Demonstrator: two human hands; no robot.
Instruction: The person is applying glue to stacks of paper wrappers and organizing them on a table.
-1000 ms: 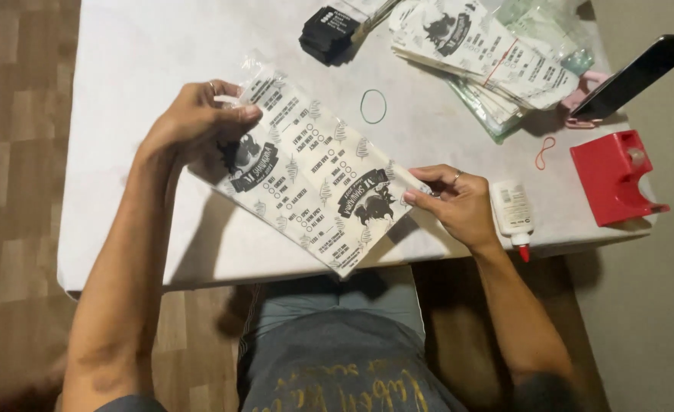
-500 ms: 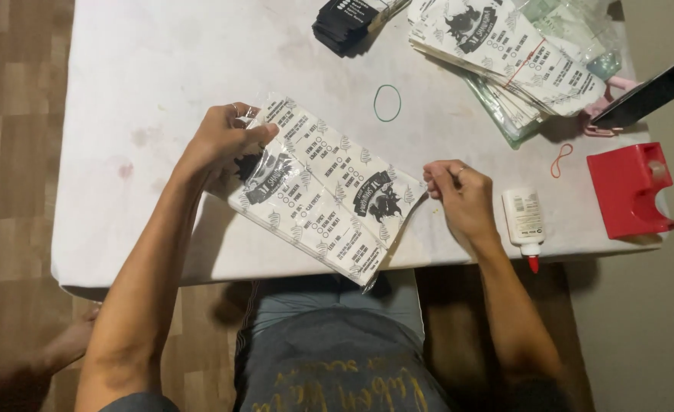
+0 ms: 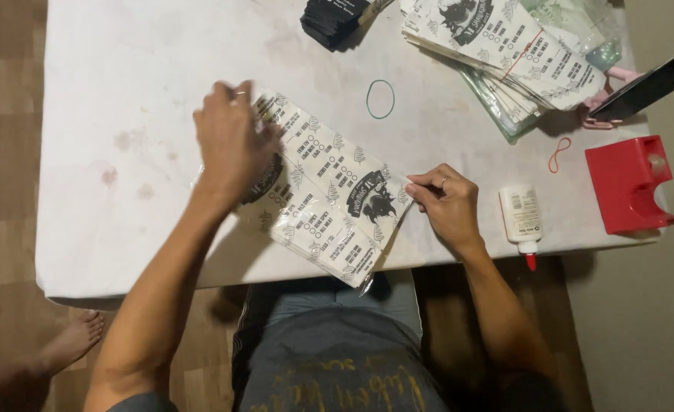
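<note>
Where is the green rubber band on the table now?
In the head view, the green rubber band lies flat on the white table, above the printed bags, right of the left hand.
</note>
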